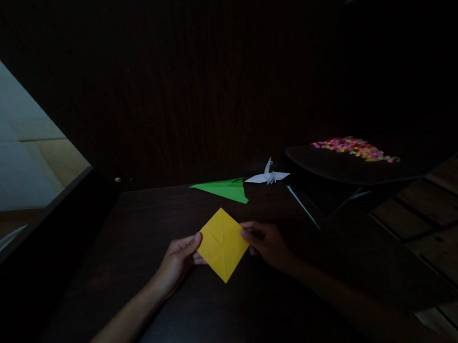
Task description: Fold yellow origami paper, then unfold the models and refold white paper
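Observation:
A yellow square of origami paper point(223, 246), turned like a diamond, is held up over the dark wooden surface. A vertical crease runs down its middle. My left hand point(181, 254) pinches its left corner, thumb on the front and fingers behind. On the opposite corner, my right hand point(266, 241) is closed with its thumb in front. Beyond the paper lie a green folded paper plane point(225, 189) and a white paper crane point(268, 177) with its wings spread.
A thin pale stick or strip point(303, 207) lies to the right. Farther right, a dark curved shelf point(319, 165) bears a pile of small pink and yellow pieces point(356, 147). A dark panel point(190, 79) rises behind, and a raised edge point(53, 211) borders the left.

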`<state>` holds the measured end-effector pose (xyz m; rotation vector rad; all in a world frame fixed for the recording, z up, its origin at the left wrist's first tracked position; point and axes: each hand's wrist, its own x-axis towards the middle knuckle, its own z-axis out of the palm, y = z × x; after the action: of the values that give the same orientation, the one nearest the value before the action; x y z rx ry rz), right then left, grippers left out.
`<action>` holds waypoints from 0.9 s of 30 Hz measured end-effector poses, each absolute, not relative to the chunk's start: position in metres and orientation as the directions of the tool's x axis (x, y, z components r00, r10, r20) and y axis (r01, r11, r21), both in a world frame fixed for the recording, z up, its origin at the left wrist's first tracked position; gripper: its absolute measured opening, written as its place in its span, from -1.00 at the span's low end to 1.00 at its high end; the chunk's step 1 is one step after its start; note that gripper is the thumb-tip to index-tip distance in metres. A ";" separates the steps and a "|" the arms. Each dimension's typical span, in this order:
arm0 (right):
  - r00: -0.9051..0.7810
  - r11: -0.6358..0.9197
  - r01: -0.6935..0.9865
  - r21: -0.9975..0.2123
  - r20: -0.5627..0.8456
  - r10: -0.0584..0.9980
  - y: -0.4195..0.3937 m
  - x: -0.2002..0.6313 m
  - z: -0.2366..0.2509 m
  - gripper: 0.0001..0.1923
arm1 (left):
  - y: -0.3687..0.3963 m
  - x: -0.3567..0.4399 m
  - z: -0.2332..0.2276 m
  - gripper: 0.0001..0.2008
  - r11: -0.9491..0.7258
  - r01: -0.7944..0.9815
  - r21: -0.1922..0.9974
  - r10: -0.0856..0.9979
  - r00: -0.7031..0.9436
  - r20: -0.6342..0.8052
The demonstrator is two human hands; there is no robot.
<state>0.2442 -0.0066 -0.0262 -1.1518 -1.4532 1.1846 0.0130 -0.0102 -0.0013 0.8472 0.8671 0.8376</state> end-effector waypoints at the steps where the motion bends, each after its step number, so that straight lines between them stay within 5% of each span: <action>1: -0.141 0.112 0.117 -0.987 0.095 0.985 -0.007 0.244 -0.025 -0.65 | -0.010 0.013 -0.002 -0.58 0.408 -0.259 0.876 0.870 0.402 -0.286; 18: -0.237 0.216 0.276 -0.936 0.151 0.960 -0.018 0.239 -0.024 -0.71 | -0.015 0.013 -0.004 -0.60 0.373 0.002 0.928 0.784 0.535 -0.316; 27: -0.262 0.120 0.160 -0.980 0.075 0.962 -0.018 0.236 -0.022 -0.71 | -0.014 0.012 -0.005 -0.62 0.387 0.053 0.920 0.775 0.523 -0.356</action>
<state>0.2360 -0.0175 -0.0215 -1.1287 -1.5767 1.2316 0.0123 -0.0145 -0.0049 1.0910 0.9270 0.5543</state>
